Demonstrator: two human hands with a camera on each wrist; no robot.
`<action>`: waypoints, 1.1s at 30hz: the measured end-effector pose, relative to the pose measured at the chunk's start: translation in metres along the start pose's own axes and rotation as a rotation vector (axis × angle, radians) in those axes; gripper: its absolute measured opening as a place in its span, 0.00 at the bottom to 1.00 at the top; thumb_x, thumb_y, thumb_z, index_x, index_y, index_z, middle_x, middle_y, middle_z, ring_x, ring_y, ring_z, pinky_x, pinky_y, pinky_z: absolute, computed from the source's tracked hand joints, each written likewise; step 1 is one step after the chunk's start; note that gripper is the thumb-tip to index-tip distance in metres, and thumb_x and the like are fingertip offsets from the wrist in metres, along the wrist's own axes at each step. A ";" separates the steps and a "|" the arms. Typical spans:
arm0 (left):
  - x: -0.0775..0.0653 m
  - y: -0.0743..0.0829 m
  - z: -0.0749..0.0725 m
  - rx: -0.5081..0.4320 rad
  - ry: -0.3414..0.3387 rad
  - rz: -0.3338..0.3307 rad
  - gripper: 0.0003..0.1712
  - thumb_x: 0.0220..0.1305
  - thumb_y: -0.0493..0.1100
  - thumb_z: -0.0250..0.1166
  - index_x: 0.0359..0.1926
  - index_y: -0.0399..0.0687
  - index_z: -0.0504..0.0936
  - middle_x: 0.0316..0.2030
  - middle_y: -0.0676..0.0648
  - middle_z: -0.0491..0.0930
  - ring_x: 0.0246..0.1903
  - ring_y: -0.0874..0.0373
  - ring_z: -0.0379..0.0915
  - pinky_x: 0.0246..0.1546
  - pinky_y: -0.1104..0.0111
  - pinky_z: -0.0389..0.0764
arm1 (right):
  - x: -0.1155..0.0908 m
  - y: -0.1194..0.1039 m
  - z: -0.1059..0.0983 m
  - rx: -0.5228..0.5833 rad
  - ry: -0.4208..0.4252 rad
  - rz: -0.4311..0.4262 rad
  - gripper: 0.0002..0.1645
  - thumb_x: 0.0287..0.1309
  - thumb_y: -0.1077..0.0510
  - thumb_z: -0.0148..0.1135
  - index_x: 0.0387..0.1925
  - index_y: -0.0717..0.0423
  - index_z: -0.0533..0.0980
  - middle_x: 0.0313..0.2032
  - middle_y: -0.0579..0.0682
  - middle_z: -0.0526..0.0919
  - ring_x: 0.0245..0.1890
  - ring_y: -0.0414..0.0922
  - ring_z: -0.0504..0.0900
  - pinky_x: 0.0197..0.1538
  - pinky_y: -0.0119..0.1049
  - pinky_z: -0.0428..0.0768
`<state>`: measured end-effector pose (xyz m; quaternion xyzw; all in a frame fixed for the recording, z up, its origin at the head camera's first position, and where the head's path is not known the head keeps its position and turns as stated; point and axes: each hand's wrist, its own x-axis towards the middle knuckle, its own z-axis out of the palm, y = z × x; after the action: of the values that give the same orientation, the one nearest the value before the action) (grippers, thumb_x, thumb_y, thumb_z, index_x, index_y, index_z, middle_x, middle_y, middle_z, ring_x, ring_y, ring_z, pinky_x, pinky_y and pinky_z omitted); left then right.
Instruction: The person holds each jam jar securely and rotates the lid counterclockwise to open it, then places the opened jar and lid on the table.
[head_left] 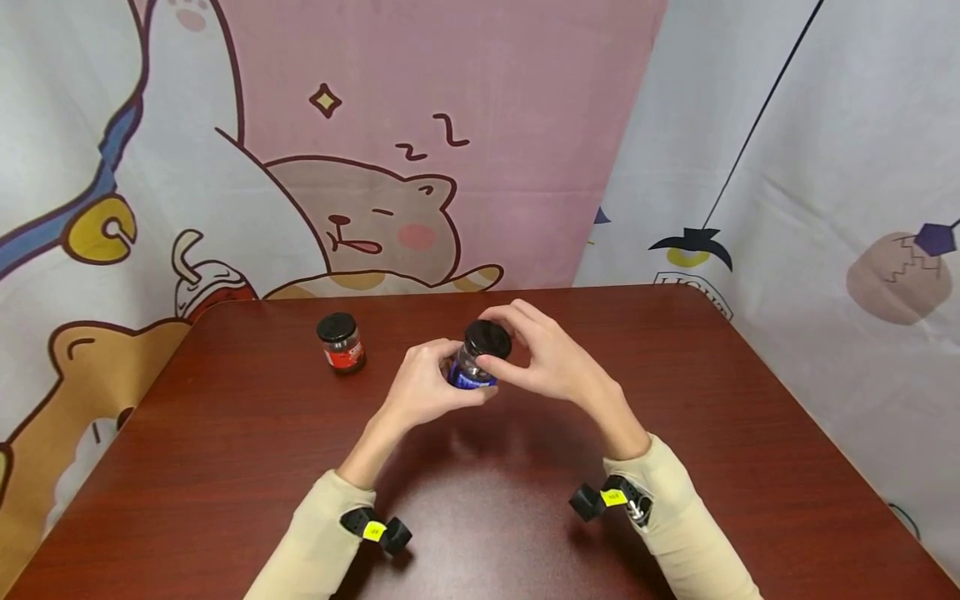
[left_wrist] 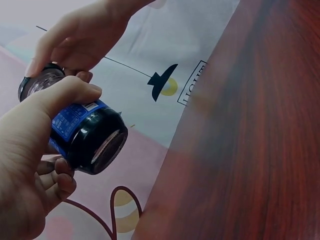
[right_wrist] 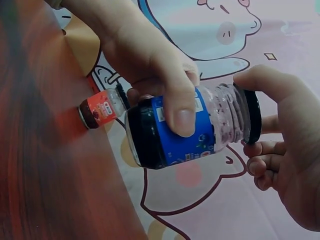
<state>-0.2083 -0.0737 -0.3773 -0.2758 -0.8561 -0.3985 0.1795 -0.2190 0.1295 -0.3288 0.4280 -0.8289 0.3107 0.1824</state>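
Observation:
My left hand (head_left: 422, 387) grips the body of a glass jar (head_left: 472, 377) that has a blue label and dark contents at its base. With thumb and fingers my right hand (head_left: 551, 358) holds the rim of the jar's black lid (head_left: 487, 337). In the right wrist view the lid (right_wrist: 254, 115) sits at the end of the neck, with ridged glass threads showing below its edge. The left wrist view shows the jar (left_wrist: 95, 140) tilted, its bottom facing the camera, held up off the table.
A second, smaller-looking jar (head_left: 343, 346) with a red label and black lid stands upright on the brown wooden table (head_left: 225, 450), to the left of my hands. Behind the table hangs a cartoon-printed cloth (head_left: 525, 125). Each forearm wears a strapped wrist camera (head_left: 587, 502).

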 end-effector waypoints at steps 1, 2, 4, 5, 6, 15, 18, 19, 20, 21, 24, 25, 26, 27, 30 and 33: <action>0.000 0.000 0.001 0.000 0.002 -0.004 0.23 0.35 0.61 0.73 0.31 0.56 0.79 0.22 0.62 0.74 0.20 0.67 0.67 0.19 0.73 0.69 | 0.000 0.001 -0.001 0.003 0.010 0.000 0.28 0.52 0.41 0.61 0.51 0.50 0.71 0.40 0.41 0.72 0.35 0.35 0.68 0.37 0.31 0.70; 0.000 0.000 0.001 -0.004 0.005 -0.011 0.23 0.35 0.62 0.73 0.31 0.56 0.79 0.21 0.61 0.73 0.19 0.66 0.67 0.19 0.73 0.69 | 0.000 0.002 -0.002 0.005 0.018 0.004 0.28 0.52 0.41 0.61 0.51 0.50 0.71 0.40 0.41 0.72 0.35 0.36 0.68 0.38 0.31 0.70; 0.001 0.000 0.002 -0.014 0.013 -0.027 0.23 0.35 0.61 0.73 0.30 0.56 0.79 0.21 0.61 0.73 0.18 0.66 0.67 0.18 0.72 0.69 | 0.000 0.004 -0.004 0.011 0.034 0.014 0.28 0.52 0.42 0.62 0.51 0.50 0.71 0.39 0.41 0.72 0.35 0.36 0.68 0.37 0.32 0.70; 0.001 0.000 0.003 -0.022 0.017 -0.037 0.23 0.35 0.61 0.73 0.30 0.56 0.79 0.21 0.60 0.73 0.18 0.65 0.67 0.18 0.72 0.69 | -0.001 0.005 -0.005 0.010 0.040 0.021 0.28 0.52 0.42 0.62 0.51 0.50 0.70 0.39 0.40 0.71 0.35 0.37 0.68 0.37 0.33 0.70; 0.002 0.000 0.003 -0.032 0.022 -0.048 0.23 0.35 0.61 0.74 0.30 0.57 0.79 0.21 0.60 0.73 0.18 0.65 0.68 0.18 0.72 0.69 | -0.001 0.005 -0.006 0.013 0.045 0.028 0.28 0.52 0.42 0.62 0.51 0.50 0.70 0.39 0.40 0.71 0.35 0.37 0.68 0.38 0.33 0.70; 0.007 -0.001 0.006 -0.017 0.088 -0.114 0.24 0.34 0.64 0.73 0.32 0.59 0.80 0.21 0.59 0.72 0.20 0.64 0.65 0.19 0.69 0.67 | -0.002 0.014 -0.012 0.031 0.080 0.066 0.29 0.50 0.45 0.63 0.51 0.52 0.68 0.38 0.42 0.72 0.35 0.37 0.69 0.37 0.32 0.71; 0.007 -0.001 0.006 0.008 0.109 -0.131 0.24 0.34 0.65 0.72 0.32 0.59 0.80 0.20 0.59 0.72 0.19 0.64 0.65 0.18 0.69 0.66 | -0.003 0.018 -0.013 0.053 0.090 0.073 0.29 0.49 0.47 0.65 0.51 0.52 0.67 0.36 0.44 0.73 0.32 0.38 0.71 0.36 0.33 0.72; 0.008 -0.001 0.006 0.012 0.115 -0.137 0.24 0.34 0.65 0.72 0.32 0.59 0.80 0.20 0.59 0.72 0.19 0.64 0.65 0.18 0.68 0.66 | -0.003 0.019 -0.013 0.061 0.091 0.077 0.29 0.48 0.48 0.66 0.51 0.52 0.67 0.36 0.44 0.74 0.32 0.39 0.72 0.36 0.33 0.72; 0.008 -0.001 0.007 0.016 0.122 -0.146 0.24 0.34 0.65 0.72 0.32 0.59 0.80 0.20 0.59 0.72 0.19 0.64 0.65 0.18 0.69 0.67 | -0.004 0.021 -0.013 0.065 0.094 0.084 0.29 0.48 0.48 0.66 0.51 0.52 0.66 0.35 0.44 0.74 0.31 0.39 0.72 0.36 0.34 0.73; 0.009 -0.002 0.007 0.022 0.130 -0.153 0.24 0.34 0.65 0.72 0.31 0.59 0.80 0.20 0.59 0.72 0.19 0.64 0.65 0.18 0.69 0.67 | -0.004 0.022 -0.013 0.073 0.099 0.090 0.29 0.48 0.49 0.66 0.50 0.52 0.66 0.35 0.45 0.75 0.30 0.40 0.73 0.35 0.35 0.73; 0.010 -0.004 0.007 0.026 0.149 -0.179 0.25 0.34 0.65 0.73 0.32 0.59 0.80 0.22 0.61 0.74 0.20 0.65 0.66 0.18 0.69 0.68 | -0.005 0.026 -0.011 0.098 0.110 0.117 0.30 0.47 0.50 0.67 0.50 0.52 0.66 0.34 0.46 0.76 0.30 0.42 0.76 0.36 0.37 0.75; 0.010 -0.005 0.007 0.026 0.156 -0.188 0.25 0.34 0.65 0.73 0.32 0.58 0.81 0.22 0.61 0.74 0.20 0.65 0.67 0.19 0.69 0.68 | -0.005 0.028 -0.011 0.106 0.115 0.126 0.30 0.47 0.50 0.68 0.50 0.52 0.65 0.34 0.46 0.76 0.30 0.42 0.77 0.37 0.37 0.75; 0.011 -0.006 0.008 0.029 0.161 -0.196 0.25 0.34 0.65 0.73 0.32 0.58 0.81 0.22 0.61 0.75 0.20 0.65 0.67 0.19 0.69 0.68 | -0.005 0.030 -0.010 0.108 0.119 0.135 0.31 0.46 0.50 0.68 0.50 0.53 0.65 0.33 0.46 0.76 0.31 0.42 0.77 0.38 0.37 0.75; 0.011 -0.007 0.008 0.031 0.166 -0.203 0.25 0.34 0.65 0.73 0.32 0.58 0.81 0.22 0.60 0.75 0.20 0.64 0.67 0.19 0.69 0.68 | -0.005 0.031 -0.009 0.111 0.122 0.145 0.31 0.46 0.49 0.68 0.50 0.53 0.65 0.34 0.46 0.77 0.31 0.42 0.78 0.39 0.36 0.75; 0.011 -0.010 0.009 0.042 0.172 -0.221 0.26 0.34 0.65 0.73 0.32 0.56 0.81 0.22 0.58 0.75 0.20 0.64 0.67 0.19 0.68 0.67 | -0.006 0.038 -0.005 0.111 0.122 0.174 0.32 0.45 0.49 0.69 0.49 0.53 0.64 0.36 0.43 0.76 0.35 0.39 0.79 0.43 0.36 0.75; 0.012 -0.012 0.010 0.045 0.173 -0.236 0.26 0.34 0.65 0.73 0.33 0.55 0.82 0.23 0.57 0.76 0.21 0.63 0.66 0.20 0.67 0.67 | -0.006 0.043 0.000 0.118 0.120 0.194 0.32 0.45 0.49 0.69 0.49 0.54 0.64 0.38 0.43 0.77 0.38 0.39 0.79 0.46 0.39 0.75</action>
<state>-0.2257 -0.0683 -0.3843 -0.1339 -0.8727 -0.4198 0.2105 -0.2508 0.1519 -0.3479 0.3367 -0.8341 0.4003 0.1752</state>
